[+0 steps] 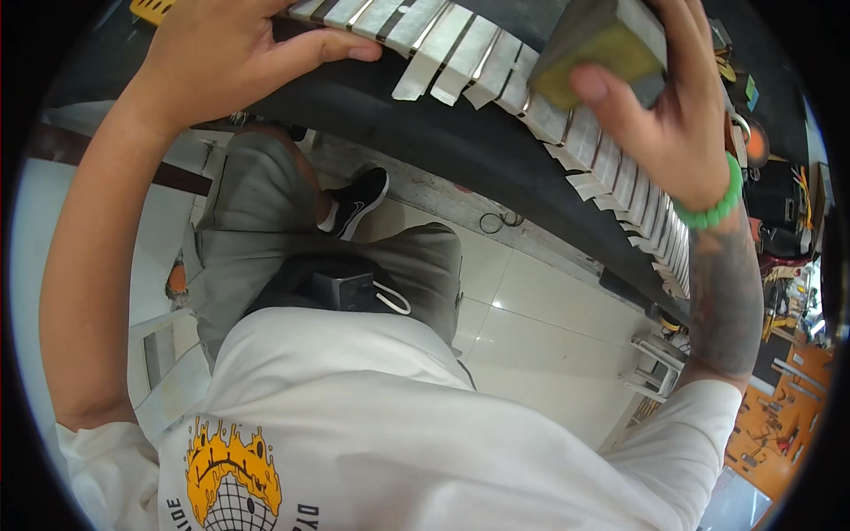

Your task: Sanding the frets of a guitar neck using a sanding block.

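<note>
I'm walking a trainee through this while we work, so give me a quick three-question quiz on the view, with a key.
1. Which hand holds the block?
2. What colour is the beaded bracelet? A) red B) green C) white
3. True or false: the thumb of the left hand lies beside the row of white strips.

Key:
1. The right hand.
2. B.
3. True.

White short-sleeved fabric T-shirt [425, 425], yellow-and-black dripping globe print [235, 473]; loose grey-green shorts [266, 190]; 1 black white-soled sneaker [365, 203] visible; green round-beaded bracelet [728, 203] by right hand [677, 133].
</note>
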### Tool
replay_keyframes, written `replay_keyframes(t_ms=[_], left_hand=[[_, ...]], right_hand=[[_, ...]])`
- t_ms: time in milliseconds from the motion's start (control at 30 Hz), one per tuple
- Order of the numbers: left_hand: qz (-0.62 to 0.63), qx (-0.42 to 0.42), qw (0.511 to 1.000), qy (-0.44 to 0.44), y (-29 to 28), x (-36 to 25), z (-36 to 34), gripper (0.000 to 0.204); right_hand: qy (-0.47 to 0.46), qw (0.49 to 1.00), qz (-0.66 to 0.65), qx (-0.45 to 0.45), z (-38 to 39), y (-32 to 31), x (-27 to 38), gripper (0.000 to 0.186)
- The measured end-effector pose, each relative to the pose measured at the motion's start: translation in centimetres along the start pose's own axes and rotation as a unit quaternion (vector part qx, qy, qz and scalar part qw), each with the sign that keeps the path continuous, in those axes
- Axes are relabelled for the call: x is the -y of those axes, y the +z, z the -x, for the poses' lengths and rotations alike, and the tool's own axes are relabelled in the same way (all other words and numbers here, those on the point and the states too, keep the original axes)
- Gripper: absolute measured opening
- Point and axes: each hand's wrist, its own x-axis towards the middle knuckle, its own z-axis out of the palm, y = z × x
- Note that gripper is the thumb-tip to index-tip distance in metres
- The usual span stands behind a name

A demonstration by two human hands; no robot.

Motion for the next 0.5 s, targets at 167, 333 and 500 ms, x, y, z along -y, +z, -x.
replay_keyframes(t_ms=[167, 333, 500], left_hand=[[-0.015, -0.005, 1.000, 0.020, -1.2, -0.6, -0.2, 0.058], [-0.027, 0.032, 0.999, -0.008, -1.3, -0.8, -0.6, 0.057], [-0.026, 0.033, 0.999, -0.020, -1.9, -0.6, -0.6, 0.057]], right_hand=[[0.149, 0.978, 0.079, 0.121, 0.0, -1.4, 5.5, 0.092], [0.060, 0.995, 0.074, -0.043, 1.3, 1.4, -0.6, 0.089], [-0.102, 0.991, 0.069, -0.056, -0.3, 1.6, 3.5, 0.083]])
